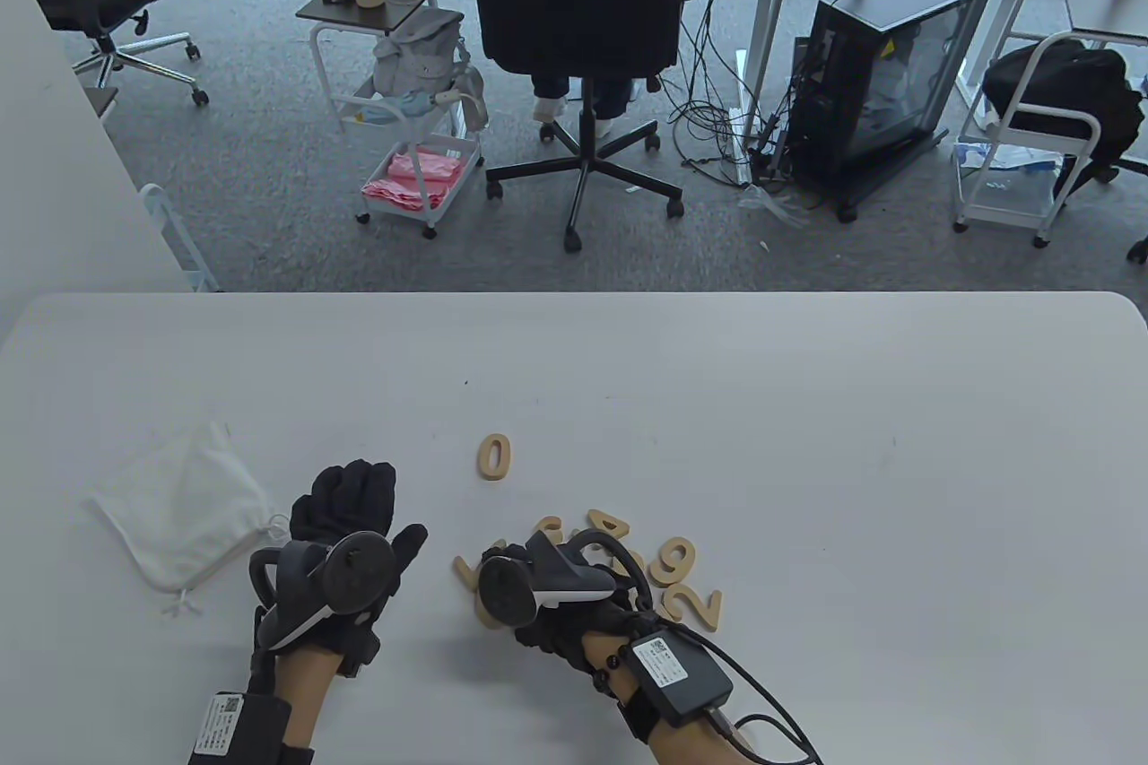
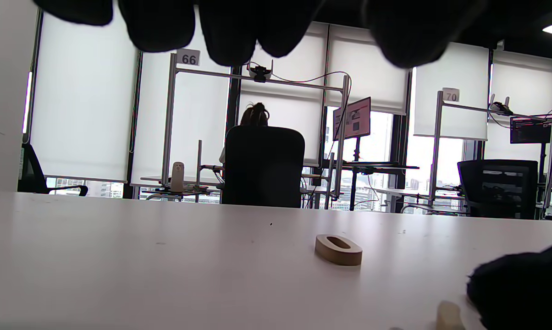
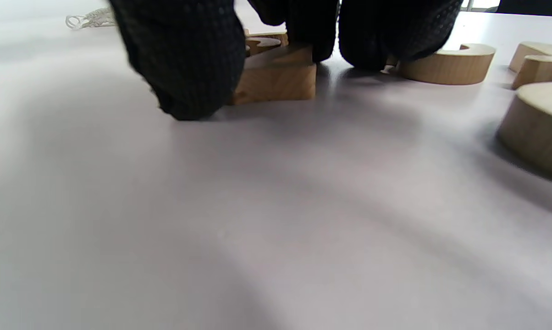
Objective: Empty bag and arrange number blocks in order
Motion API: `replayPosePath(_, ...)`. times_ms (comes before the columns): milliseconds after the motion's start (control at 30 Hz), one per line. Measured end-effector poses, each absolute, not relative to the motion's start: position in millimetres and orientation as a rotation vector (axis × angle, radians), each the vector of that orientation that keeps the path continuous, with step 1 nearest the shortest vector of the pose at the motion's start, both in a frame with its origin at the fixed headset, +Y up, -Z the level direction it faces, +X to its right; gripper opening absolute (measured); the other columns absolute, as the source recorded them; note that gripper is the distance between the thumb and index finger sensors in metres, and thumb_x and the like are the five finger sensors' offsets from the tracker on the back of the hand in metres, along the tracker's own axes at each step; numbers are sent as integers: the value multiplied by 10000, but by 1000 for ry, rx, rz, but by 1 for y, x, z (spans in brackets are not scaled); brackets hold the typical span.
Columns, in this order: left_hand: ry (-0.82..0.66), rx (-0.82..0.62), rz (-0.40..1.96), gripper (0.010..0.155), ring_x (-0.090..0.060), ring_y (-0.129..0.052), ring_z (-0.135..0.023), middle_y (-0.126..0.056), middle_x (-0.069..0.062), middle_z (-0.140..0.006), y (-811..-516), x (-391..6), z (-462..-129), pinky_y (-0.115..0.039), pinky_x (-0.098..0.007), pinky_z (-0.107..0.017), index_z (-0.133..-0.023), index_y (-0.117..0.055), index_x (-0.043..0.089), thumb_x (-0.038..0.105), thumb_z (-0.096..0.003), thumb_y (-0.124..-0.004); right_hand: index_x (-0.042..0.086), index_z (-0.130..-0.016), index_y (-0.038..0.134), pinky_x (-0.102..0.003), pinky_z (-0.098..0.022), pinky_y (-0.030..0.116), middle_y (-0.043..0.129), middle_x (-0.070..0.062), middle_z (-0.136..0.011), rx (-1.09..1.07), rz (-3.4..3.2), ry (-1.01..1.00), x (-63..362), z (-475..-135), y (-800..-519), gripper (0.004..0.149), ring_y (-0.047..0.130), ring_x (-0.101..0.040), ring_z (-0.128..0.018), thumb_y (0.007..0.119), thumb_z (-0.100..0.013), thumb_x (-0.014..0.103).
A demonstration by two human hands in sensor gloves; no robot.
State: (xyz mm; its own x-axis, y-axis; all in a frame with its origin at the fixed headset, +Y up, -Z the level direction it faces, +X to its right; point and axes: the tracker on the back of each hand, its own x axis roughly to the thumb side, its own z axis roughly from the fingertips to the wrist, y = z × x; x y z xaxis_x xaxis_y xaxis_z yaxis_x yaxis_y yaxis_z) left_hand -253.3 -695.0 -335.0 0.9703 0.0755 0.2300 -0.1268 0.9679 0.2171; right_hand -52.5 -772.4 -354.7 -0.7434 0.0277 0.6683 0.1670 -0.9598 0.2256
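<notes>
The white drawstring bag (image 1: 179, 505) lies flat at the table's left. The wooden 0 block (image 1: 493, 456) lies alone, also in the left wrist view (image 2: 339, 250). A pile of wooden number blocks, with a 4 (image 1: 612, 524), 9 (image 1: 673, 561) and 2 (image 1: 696, 604), lies around my right hand (image 1: 507, 572). In the right wrist view the thumb (image 3: 189, 64) and fingers (image 3: 372, 32) pinch one number block (image 3: 276, 80) resting on the table; I cannot read its digit. My left hand (image 1: 381, 507) lies open and empty between the bag and the pile.
The white table (image 1: 807, 442) stretches far and right of the pile. Beyond its far edge stand office chairs (image 1: 574, 12), a rolling cart (image 1: 417, 173) and a computer tower (image 1: 883, 74) on the carpet.
</notes>
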Motion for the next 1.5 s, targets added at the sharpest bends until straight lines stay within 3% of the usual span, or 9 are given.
replayPosePath(333,-215,222,98,768,-635,-606,-994,-539,-307,-1114,-696,-255,-334,-531,-780,-650,-1112,-538,36,509,-529,-701,54,-1090,446,-567,-692,745,671,-244,-1060,-1110,-2840,-228,-47,-346,-772,850,807,-488,-892,877,-437,387)
replayPosePath(500,-210,226,98,768,-636,-607,-992,-540,-309,-1113,-695,-256,-335,-529,-780,-650,-1111,-539,33,507,-529,-702,132,-1087,518,-570,-676,773,628,-298,-1051,-1085,-2995,-218,-33,-348,-758,739,836,-498,-873,819,-469,403)
replayPosePath(733,-199,218,105,766,-637,-606,-992,-543,-306,-1112,-697,-260,-336,-527,-781,-650,-1110,-543,33,506,-529,-703,180,-978,745,-520,-659,822,566,-325,-1042,-1033,-3130,-87,-8,-351,-733,538,874,-471,-851,736,-501,427)
replayPosePath(933,-194,230,108,764,-632,-608,-994,-546,-305,-1111,-696,-261,-336,-528,-781,-649,-1109,-545,34,505,-528,-703,211,-939,776,-453,-605,902,661,-281,-1005,-977,-3281,89,19,-358,-718,529,961,-410,-789,683,-492,478)
replayPosePath(1200,-192,229,105,763,-633,-606,-994,-549,-306,-1110,-696,-262,-336,-527,-782,-649,-1108,-549,34,505,-528,-702,160,-921,774,-367,-540,973,686,-243,-1024,-955,-3360,296,40,-366,-711,547,1050,-319,-711,631,-477,445)
replayPosePath(1267,-193,227,105,763,-634,-605,-993,-547,-306,-1111,-696,-262,-336,-525,-782,-650,-1108,-549,33,505,-529,-702,123,-921,759,-372,-535,976,628,-257,-1053,-939,-3371,276,43,-367,-711,556,1052,-325,-705,632,-477,433)
replayPosePath(1400,-193,226,105,762,-635,-606,-993,-549,-305,-1110,-696,-262,-336,-526,-782,-650,-1108,-549,36,505,-528,-702,137,-911,768,-440,-509,954,762,-188,-999,-868,-3377,247,48,-371,-712,536,1051,-334,-661,645,-485,440)
replayPosePath(1500,-193,225,103,760,-634,-606,-994,-549,-304,-1111,-696,-262,-336,-525,-783,-649,-1108,-551,37,506,-529,-701,162,-986,705,-428,-492,938,720,-181,-990,-810,-3558,42,53,-377,-718,565,1022,-319,-641,656,-501,448)
